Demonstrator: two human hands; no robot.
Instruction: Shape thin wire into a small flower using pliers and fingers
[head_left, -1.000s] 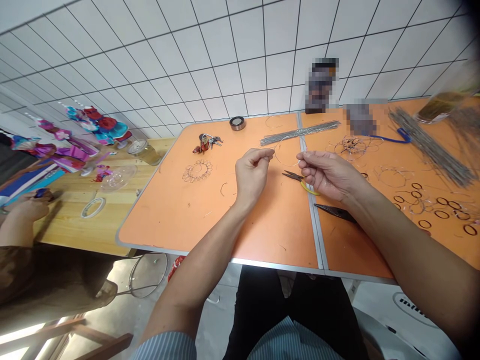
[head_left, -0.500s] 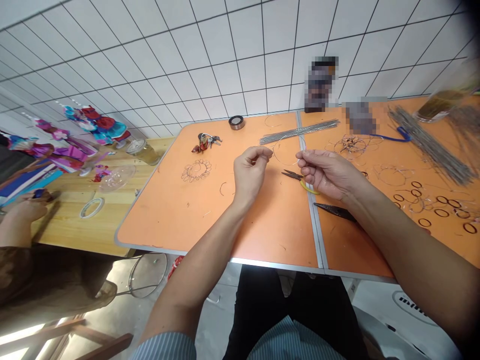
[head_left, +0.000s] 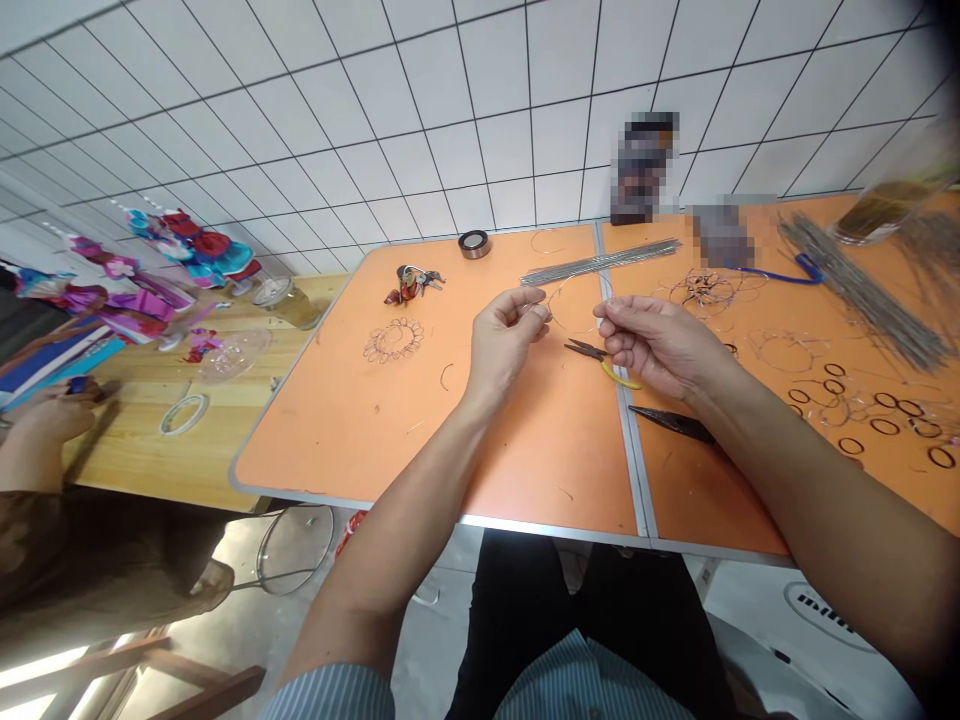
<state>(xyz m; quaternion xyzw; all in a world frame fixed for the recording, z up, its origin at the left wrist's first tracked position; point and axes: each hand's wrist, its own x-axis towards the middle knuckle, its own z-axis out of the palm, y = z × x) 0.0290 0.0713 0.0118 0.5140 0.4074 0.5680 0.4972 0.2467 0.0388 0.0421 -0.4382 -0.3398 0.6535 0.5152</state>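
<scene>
A thin wire [head_left: 571,328] bent in a round curve spans the gap between my hands above the orange table. My left hand [head_left: 504,338] pinches one side of it between thumb and fingers. On the other side my right hand [head_left: 646,335] pinches the wire with thumb and forefinger, its other fingers curled. Just below and between them lie pliers [head_left: 589,349] with a yellow handle, partly under my right hand. A dark pointed tool [head_left: 671,423] lies beneath my right forearm, its rear end hidden. Behind my hands is a bundle of straight wires [head_left: 600,261].
A looped wire ring [head_left: 394,341], a small figure [head_left: 412,283] and a tape roll [head_left: 474,244] lie to the left. Dark rings [head_left: 885,426] and another wire bundle [head_left: 862,290] lie right. A co-worker's hand [head_left: 56,412] is at the wooden table [head_left: 150,465].
My left hand has shifted slightly right, and its fingers have moved along the wire. The wire's curve has turned a little. My right hand has barely moved.
</scene>
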